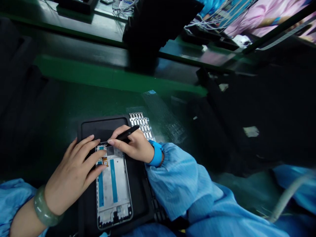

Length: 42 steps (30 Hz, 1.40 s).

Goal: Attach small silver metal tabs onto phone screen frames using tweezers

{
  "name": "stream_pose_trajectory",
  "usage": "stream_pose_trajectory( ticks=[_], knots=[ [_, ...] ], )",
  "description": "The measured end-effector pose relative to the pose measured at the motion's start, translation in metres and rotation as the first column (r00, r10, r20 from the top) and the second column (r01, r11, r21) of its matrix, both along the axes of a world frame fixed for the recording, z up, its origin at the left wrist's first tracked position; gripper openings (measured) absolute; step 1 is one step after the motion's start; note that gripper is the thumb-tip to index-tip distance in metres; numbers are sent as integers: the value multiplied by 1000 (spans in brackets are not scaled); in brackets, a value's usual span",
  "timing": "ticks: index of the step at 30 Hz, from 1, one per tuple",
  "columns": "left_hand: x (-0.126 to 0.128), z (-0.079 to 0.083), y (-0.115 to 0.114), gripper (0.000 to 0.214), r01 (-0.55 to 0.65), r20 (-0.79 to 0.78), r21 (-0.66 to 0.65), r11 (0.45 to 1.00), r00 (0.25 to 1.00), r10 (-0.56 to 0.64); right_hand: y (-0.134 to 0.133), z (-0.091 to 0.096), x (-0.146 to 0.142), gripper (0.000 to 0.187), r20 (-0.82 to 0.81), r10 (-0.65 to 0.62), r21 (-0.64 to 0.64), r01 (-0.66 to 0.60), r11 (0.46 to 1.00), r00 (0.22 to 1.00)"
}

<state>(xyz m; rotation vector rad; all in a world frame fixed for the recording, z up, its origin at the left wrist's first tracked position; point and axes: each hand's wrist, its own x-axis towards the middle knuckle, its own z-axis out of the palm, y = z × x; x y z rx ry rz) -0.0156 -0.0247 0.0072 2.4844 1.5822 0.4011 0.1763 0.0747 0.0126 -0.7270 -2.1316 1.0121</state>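
A white phone frame (113, 187) with blue strips lies in a black fixture tray (138, 184) on the green bench. My left hand (74, 171) rests flat on the frame's left edge, fingers spread and pressing near a small orange part (105, 161). My right hand (132, 144) pinches black tweezers (125, 134), whose tip touches the frame's top end near a dark square component (110, 150). Both arms wear blue sleeves; the left wrist carries a pale green bangle, the right a blue wrist strap.
A sheet of small silver parts (142, 123) lies just behind the tray, with clear film (163, 115) beside it. A green rail (111, 77) crosses the bench. Dark bins stand at right, a black foam block (153, 29) behind, and another person's pink sleeve (266, 16) is far right.
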Motion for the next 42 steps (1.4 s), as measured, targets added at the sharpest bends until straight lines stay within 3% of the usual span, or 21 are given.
stream_pose_trajectory(
  ticks=[12, 25, 42],
  knots=[
    [0, -2, 0, 40, -15, 5, 15, 1000, 1000, 15, -2, -4, -1, 13, -133, -78, -72, 69, 995, 988],
    [0, -2, 0, 40, -17, 4, 19, 1000, 1000, 17, -1, -5, -1, 13, -34, 70, 15, -69, 998, 997],
    [-1, -3, 1, 37, -19, 41, 38, 999, 999, 18, 0, -2, 0, 12, -63, 4, 15, -4, 1000, 998]
  ],
)
